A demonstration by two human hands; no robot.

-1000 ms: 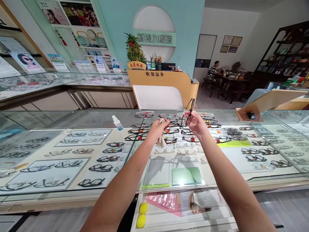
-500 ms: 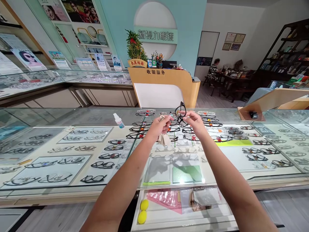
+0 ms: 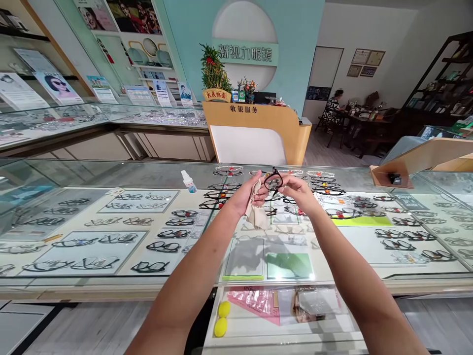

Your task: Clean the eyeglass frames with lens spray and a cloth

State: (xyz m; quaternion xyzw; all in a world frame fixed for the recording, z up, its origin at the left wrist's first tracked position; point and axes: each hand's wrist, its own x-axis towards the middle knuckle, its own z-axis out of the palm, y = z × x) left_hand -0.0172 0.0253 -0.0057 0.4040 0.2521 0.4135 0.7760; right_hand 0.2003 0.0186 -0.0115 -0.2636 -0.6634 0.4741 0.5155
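Above the bench (image 3: 155, 175), our right hand (image 3: 297, 193) pinches the black glasses (image 3: 274, 173) at one edge, seemingly to leave a lens free for the beige cloth (image 3: 257, 217) our left hand (image 3: 244, 196) grips just beside it.

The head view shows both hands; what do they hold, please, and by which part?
The right hand holds black-framed glasses by the frame's edge; the left hand grips a beige cloth by its upper part.
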